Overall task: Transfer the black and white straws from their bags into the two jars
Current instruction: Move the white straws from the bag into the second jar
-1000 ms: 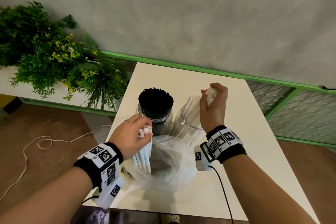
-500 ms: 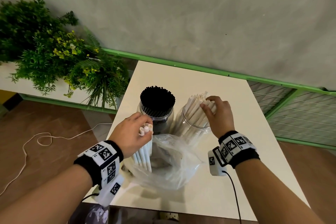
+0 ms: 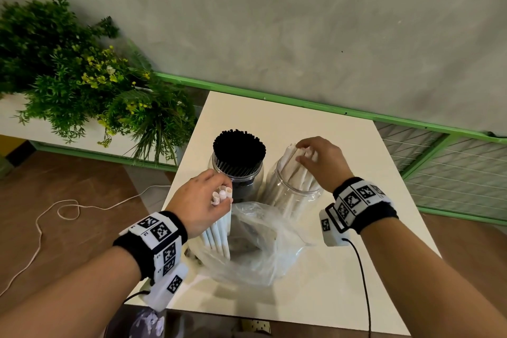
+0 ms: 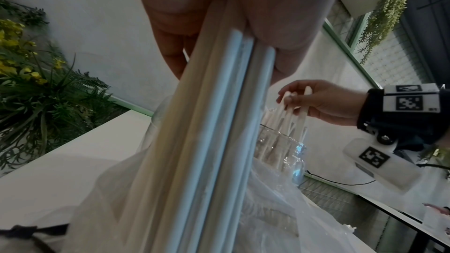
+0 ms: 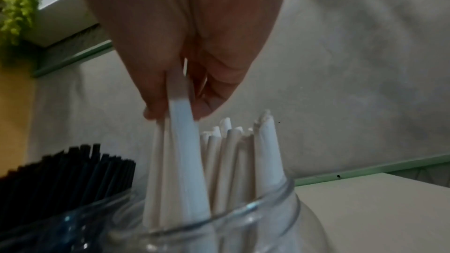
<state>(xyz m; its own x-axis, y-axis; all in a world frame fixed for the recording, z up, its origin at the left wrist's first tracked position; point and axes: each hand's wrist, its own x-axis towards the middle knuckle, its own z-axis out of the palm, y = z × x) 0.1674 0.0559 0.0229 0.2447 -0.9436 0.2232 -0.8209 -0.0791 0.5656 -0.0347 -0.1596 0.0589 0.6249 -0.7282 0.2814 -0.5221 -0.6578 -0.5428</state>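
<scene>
My right hand [image 3: 321,162] pinches few white straws [image 5: 180,153], tips inside right jar [image 3: 290,195]; lower straight, release low so none tip out. Left hand [image 3: 200,197] grips remaining bundle [image 3: 219,236] over bag [image 3: 263,250], near; black straws [image 3: 239,149] fill left jar

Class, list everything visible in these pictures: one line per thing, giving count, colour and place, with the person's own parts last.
Black straws: many, black, upright in the left jar.
Jars: two, clear, side by side on the table.
White straws in jar: several, white, in the right jar.
White straws in hand: a few, white, lower ends in the bag.
Plastic bag: one, clear, in front of the jars.
Table: one, white.
Plants: green with yellow flowers, left of the table.
Cord: one, white, on the floor.
Left hand: grips the bag's straws.
Right hand: pinches straws at the right jar.
</scene>
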